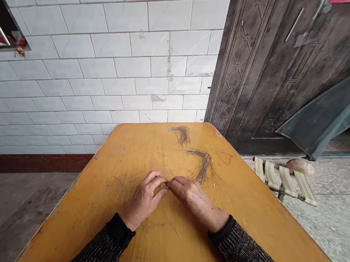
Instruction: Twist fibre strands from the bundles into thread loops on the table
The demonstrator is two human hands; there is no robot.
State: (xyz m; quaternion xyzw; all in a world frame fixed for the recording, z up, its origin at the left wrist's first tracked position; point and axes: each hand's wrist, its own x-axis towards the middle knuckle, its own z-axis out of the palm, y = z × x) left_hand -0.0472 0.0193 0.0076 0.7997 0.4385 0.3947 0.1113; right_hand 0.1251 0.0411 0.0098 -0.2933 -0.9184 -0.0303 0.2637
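Over the middle of the wooden table, my left hand [146, 196] and my right hand [193, 197] meet at the fingertips. Both are closed in a pinch on a thin wire-like strand [169, 213], whose tail hangs down toward me and ends on the tabletop. Just beyond my right hand lies a bent bundle of thin, stiff strands [204, 167], grey to brown. A smaller bundle [182, 135] of the same kind rests farther back. The exact spot where the fingers grip is mostly covered by the fingers themselves.
The yellow-brown table [142, 144] reaches back to a white tiled wall [122, 63]. Single loose strands [115, 180] lie at left and right. A low striped folding stool [285, 182] stands on the floor at right, before a dark carved door [271, 74] and a grey-green curtain [334, 106].
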